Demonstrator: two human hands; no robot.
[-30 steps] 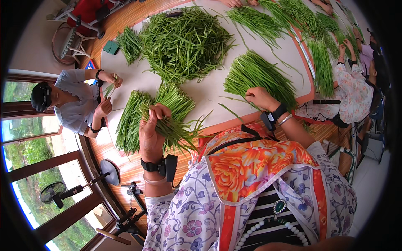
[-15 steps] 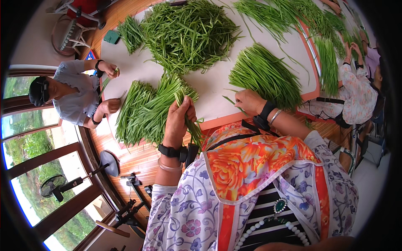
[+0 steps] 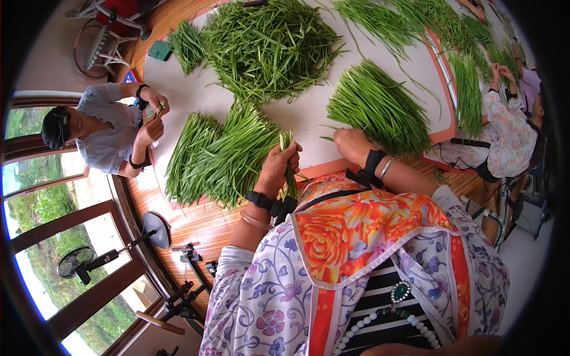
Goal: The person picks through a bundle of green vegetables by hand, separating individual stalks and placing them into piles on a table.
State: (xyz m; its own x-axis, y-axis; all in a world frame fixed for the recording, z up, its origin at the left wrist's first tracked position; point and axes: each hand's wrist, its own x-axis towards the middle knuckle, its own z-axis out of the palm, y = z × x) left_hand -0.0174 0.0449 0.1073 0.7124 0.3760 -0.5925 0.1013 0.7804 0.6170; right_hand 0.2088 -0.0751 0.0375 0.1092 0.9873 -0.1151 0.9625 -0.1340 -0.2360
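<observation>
My left hand (image 3: 279,167) is closed around a small bunch of garlic chives (image 3: 285,140), pale cut ends up and green leaves hanging below the fist. Left of it lies a thick sheaf of garlic chives (image 3: 234,154) on the table (image 3: 300,121). My right hand (image 3: 352,146) is curled, back upward, at the table's near edge; a short green chive end (image 3: 326,139) shows beside its mostly hidden fingers. Just beyond that hand rests another big, neatly aligned chive bundle (image 3: 380,110).
A large loose heap of chives (image 3: 267,50) fills the table's far middle, with a small bundle (image 3: 186,47) and a green box (image 3: 160,51) beside it. A person (image 3: 110,127) works at the left; others sit at the right. A fan (image 3: 76,264) stands lower left.
My left hand has moved right with its bunch, closer to my right hand. My right hand has turned, hiding its fingertips. The person at left has brought both hands together.
</observation>
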